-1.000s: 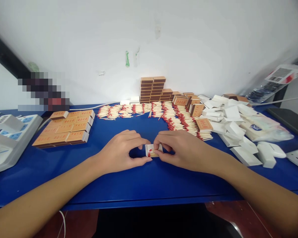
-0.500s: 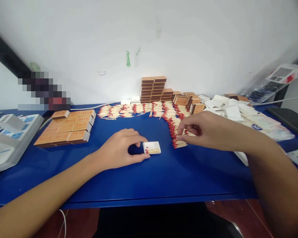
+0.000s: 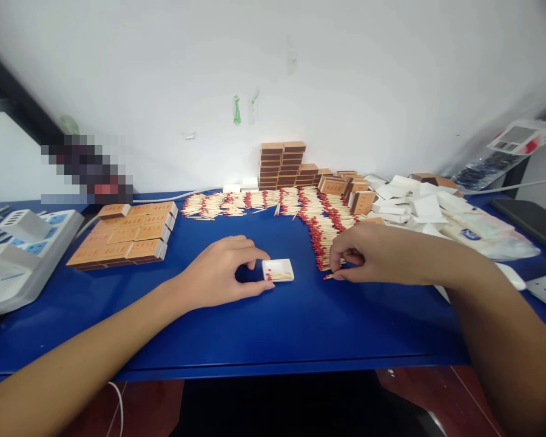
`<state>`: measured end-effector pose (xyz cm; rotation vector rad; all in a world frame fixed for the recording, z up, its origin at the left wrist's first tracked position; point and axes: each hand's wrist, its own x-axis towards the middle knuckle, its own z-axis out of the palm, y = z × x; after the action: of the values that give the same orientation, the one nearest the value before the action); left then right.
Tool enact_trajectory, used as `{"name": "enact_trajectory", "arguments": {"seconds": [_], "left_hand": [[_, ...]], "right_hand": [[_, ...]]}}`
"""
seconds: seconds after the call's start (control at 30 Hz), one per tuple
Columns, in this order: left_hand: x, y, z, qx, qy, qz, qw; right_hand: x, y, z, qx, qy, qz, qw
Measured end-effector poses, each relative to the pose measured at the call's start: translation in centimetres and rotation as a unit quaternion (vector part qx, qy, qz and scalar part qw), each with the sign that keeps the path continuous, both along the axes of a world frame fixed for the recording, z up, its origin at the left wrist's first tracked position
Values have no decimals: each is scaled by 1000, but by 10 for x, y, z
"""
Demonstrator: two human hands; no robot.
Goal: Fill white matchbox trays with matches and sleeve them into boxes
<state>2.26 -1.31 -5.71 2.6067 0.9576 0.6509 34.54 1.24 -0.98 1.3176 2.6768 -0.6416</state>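
My left hand [image 3: 230, 270] grips the left end of a small white matchbox tray [image 3: 284, 266] between thumb and fingers. Several red-headed matches [image 3: 279, 277] lie inside the tray, along its near side. To the right, my right hand [image 3: 361, 255] is closed in a pinch, with red-tipped matchsticks [image 3: 329, 277] poking out from under the fingertips, just above the blue table. A long pile of loose matches [image 3: 319, 233] runs beside that hand, heads toward the left. How many matches the pinch holds is hidden.
Closed orange matchboxes [image 3: 122, 233] lie in rows at the left, near a white power strip [image 3: 50, 243]. Matchboxes [image 3: 282, 164] are stacked against the wall. White empty trays [image 3: 425, 203] heap at the right, by a plastic packet [image 3: 486, 233]. The blue table [image 3: 255, 334] ends at its front edge.
My right hand has moved slightly down toward the near end of the match pile, and matchsticks now show at its fingertips. My left hand and the tray have stayed in place.
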Motion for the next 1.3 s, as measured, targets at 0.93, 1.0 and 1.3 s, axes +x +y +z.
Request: {"name": "enact_trajectory", "arguments": {"seconds": [0.93,1.0,1.3], "left_hand": [[10,-7,-1,29,-16,-6,999],[9,-7,-1,28,-15,-4,999],[1,-4,-1,26,-17,2,1000]], "right_hand": [[-50,-17,-26,80,188,35,978],[-42,-14,-18,109,187,16,976],[12,2,10,70,83,-22,994]]}}
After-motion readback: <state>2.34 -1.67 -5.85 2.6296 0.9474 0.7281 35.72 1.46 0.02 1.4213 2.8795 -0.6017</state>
